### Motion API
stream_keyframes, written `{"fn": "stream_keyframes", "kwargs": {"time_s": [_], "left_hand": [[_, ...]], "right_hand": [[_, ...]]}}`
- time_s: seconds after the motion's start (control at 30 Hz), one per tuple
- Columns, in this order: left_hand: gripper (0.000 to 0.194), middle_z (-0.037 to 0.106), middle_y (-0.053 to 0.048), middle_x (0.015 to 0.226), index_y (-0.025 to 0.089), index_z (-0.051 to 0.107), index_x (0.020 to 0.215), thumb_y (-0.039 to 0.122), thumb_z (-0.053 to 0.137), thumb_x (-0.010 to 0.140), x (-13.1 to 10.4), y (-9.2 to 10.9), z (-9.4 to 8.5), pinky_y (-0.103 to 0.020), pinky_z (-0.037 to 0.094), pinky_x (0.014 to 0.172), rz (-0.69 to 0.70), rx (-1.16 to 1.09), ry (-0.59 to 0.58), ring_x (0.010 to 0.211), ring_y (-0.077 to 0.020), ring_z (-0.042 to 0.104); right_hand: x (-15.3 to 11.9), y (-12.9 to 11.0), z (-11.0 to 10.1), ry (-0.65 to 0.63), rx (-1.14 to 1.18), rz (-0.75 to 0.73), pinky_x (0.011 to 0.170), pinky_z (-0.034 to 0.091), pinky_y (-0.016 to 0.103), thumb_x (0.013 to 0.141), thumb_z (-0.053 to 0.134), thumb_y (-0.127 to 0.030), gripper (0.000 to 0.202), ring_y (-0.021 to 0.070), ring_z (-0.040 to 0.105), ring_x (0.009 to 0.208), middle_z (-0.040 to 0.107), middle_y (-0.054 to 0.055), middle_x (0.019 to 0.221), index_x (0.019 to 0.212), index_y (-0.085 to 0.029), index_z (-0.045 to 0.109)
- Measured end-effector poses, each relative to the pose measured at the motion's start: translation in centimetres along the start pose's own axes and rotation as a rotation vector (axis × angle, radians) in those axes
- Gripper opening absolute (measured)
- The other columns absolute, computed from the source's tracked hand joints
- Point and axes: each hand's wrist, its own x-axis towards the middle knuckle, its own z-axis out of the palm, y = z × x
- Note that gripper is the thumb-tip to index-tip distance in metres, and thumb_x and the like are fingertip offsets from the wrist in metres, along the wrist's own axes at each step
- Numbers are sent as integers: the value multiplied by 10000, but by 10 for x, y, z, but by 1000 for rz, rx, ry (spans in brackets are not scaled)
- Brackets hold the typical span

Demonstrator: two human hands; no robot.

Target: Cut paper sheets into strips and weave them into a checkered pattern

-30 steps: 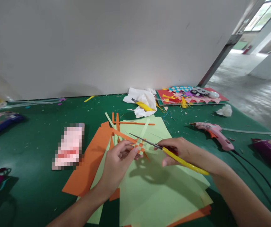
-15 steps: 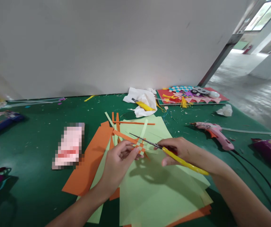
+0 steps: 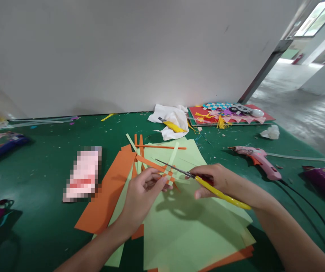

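Between the thumb and fingers of my left hand (image 3: 147,189) is a small woven piece of orange and pale green paper strips (image 3: 168,176), with loose strip ends sticking out of it. My right hand (image 3: 215,181) is closed around yellow-handled scissors (image 3: 208,185); their blades look nearly together and point left, across the woven piece. Whether they touch a strip I cannot tell. Below both hands lie pale green paper sheets (image 3: 196,234). Orange paper (image 3: 108,192) and loose orange strips (image 3: 162,147) lie to the left and behind.
A pink glue gun (image 3: 260,160) with a trailing cord lies at the right, near a purple tool (image 3: 324,181). Behind are a yellow cutter (image 3: 174,126) on white tissue (image 3: 165,113) and a red board (image 3: 196,117) with paper decorations. A blurred pink item (image 3: 83,173) sits left.
Hardly anything differs. Both hands, the woven piece and the scissors keep the same pose; the whole view has shifted very slightly.
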Motion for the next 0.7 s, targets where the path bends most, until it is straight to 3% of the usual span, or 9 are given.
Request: {"fn": "stream_keyframes", "kwargs": {"time_s": [0.7], "left_hand": [[127, 704, -3, 690, 189, 598, 775, 298, 658, 797, 0, -1, 0, -246, 542, 624, 0, -7, -6, 669, -172, 706]], "right_hand": [[0, 0, -1, 19, -6, 1, 548, 335, 208, 739, 627, -632, 484, 121, 386, 625, 514, -14, 693, 897, -177, 666]]}}
